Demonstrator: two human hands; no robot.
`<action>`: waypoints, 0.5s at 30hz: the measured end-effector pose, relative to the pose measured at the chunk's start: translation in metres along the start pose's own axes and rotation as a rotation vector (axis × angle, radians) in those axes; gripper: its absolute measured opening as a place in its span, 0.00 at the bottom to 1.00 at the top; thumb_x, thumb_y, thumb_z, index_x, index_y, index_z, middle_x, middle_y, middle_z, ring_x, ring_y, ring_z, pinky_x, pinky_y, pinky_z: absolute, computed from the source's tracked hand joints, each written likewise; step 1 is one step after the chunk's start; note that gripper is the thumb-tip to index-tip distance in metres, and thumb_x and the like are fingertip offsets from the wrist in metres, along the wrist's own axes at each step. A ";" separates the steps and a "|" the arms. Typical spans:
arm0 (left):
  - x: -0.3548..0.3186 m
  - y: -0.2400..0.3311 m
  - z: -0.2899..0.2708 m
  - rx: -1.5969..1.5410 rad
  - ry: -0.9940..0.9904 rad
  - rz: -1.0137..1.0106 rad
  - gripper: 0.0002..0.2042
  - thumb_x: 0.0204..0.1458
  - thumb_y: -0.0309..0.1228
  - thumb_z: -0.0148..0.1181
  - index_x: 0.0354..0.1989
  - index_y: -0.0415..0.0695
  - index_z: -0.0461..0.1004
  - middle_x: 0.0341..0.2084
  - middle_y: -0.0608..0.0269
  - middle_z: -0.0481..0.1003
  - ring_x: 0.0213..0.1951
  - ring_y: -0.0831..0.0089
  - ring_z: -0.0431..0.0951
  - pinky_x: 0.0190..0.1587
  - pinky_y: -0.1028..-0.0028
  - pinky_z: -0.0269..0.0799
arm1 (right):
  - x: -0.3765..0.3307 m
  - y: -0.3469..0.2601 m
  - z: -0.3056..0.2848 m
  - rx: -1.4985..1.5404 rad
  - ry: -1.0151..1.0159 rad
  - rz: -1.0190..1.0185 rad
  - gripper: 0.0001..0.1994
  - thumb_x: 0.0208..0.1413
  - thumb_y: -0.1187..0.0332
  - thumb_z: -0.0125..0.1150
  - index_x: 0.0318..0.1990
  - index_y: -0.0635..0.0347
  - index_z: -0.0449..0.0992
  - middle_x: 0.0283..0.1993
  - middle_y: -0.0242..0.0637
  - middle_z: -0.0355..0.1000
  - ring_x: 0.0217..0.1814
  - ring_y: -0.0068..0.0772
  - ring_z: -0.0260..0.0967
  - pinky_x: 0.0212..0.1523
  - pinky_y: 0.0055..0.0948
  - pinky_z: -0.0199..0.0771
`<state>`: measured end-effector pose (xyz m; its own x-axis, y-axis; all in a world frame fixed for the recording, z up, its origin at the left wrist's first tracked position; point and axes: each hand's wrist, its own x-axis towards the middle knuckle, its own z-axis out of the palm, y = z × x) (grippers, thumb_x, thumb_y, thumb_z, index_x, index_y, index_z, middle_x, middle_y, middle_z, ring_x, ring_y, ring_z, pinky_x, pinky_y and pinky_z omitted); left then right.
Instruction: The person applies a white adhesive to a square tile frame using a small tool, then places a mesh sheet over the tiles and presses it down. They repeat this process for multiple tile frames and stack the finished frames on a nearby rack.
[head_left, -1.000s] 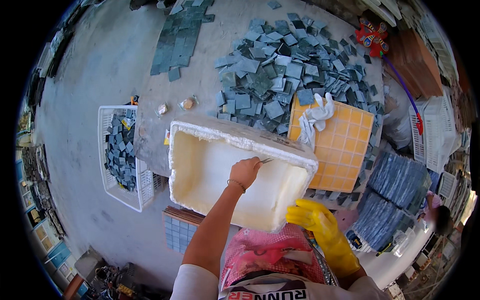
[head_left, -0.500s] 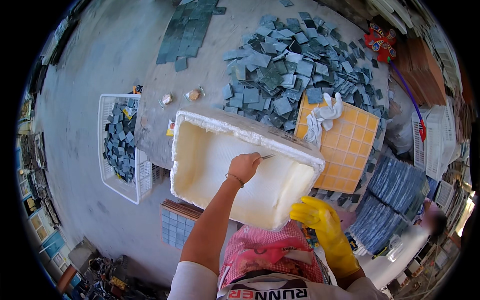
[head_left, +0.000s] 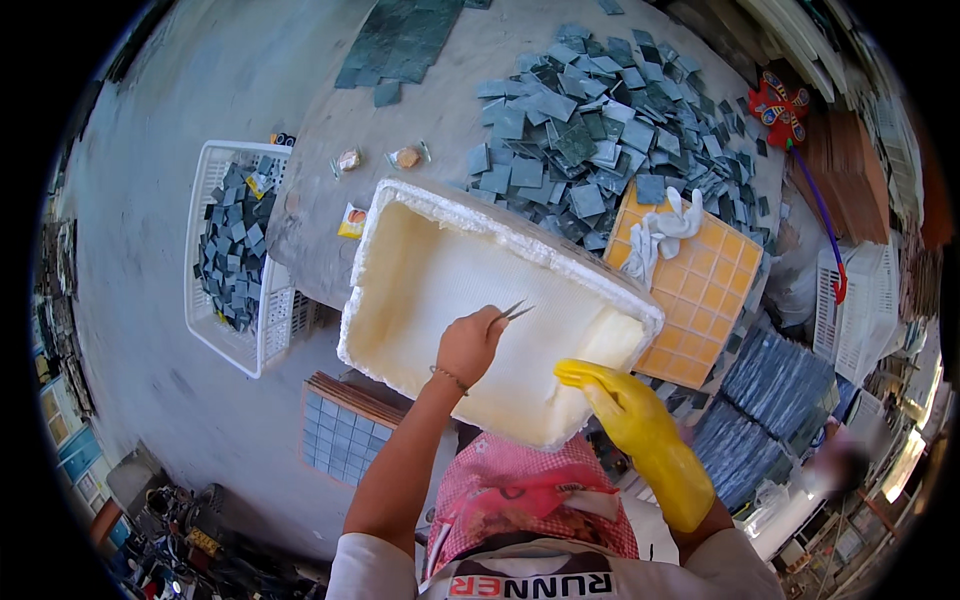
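In front of me a white foam box (head_left: 362, 325) with ragged rims leans tilted, its bare inside facing me. My bare left hand (head_left: 468, 345) is over the box opening, closed on a small two-pronged metal tool (head_left: 516, 310). The prongs stand apart and its handle is hidden in my fist. My right hand (head_left: 615, 400), in a yellow rubber glove, lies at the near right side of the box with fingers stretched out and nothing in them. I cannot tell whether it touches the foam.
A heap of grey-green square tiles (head_left: 585, 130) covers the table (head_left: 310, 215) behind the box. An orange grid tray (head_left: 690, 305) bears white gloves (head_left: 660, 240). At left stands a white plastic crate (head_left: 192, 270) of tiles. Small wrapped snacks (head_left: 408, 157) lie near the box.
My left hand has shifted slightly left and down, and the tool's prongs now show apart. My gloved right hand has moved left and up over the box edge, its fingers straighter.
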<state>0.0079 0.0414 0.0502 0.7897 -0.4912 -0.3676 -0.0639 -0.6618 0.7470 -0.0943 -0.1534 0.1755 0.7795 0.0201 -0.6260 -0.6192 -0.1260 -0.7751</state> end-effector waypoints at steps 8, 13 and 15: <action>-0.139 -0.043 -0.046 -0.357 0.214 -0.285 0.07 0.52 0.30 0.49 0.29 0.38 0.70 0.12 0.58 0.65 0.16 0.69 0.66 0.22 0.72 0.61 | 0.110 0.057 0.049 -1.406 -0.436 0.323 0.12 0.44 0.64 0.56 0.37 0.55 0.77 0.38 0.46 0.73 0.40 0.44 0.71 0.37 0.39 0.70; -0.220 -0.083 -0.044 -0.467 0.341 -0.409 0.08 0.53 0.29 0.48 0.28 0.38 0.70 0.13 0.68 0.64 0.18 0.81 0.63 0.22 0.77 0.60 | 0.128 0.099 0.077 -1.732 -0.625 0.464 0.12 0.43 0.64 0.57 0.35 0.56 0.78 0.36 0.46 0.74 0.37 0.45 0.72 0.35 0.41 0.70; -0.241 -0.095 -0.042 -0.476 0.346 -0.433 0.08 0.53 0.29 0.48 0.28 0.38 0.70 0.13 0.67 0.65 0.18 0.81 0.63 0.22 0.77 0.60 | 0.123 0.110 0.080 -1.729 -0.606 0.469 0.12 0.43 0.64 0.57 0.35 0.56 0.78 0.35 0.46 0.74 0.36 0.46 0.72 0.35 0.42 0.70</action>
<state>-0.1509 0.2466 0.0911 0.8365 0.0178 -0.5477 0.5081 -0.3994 0.7631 -0.0735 -0.0849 0.0065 0.2263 -0.0559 -0.9725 0.3201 -0.9386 0.1284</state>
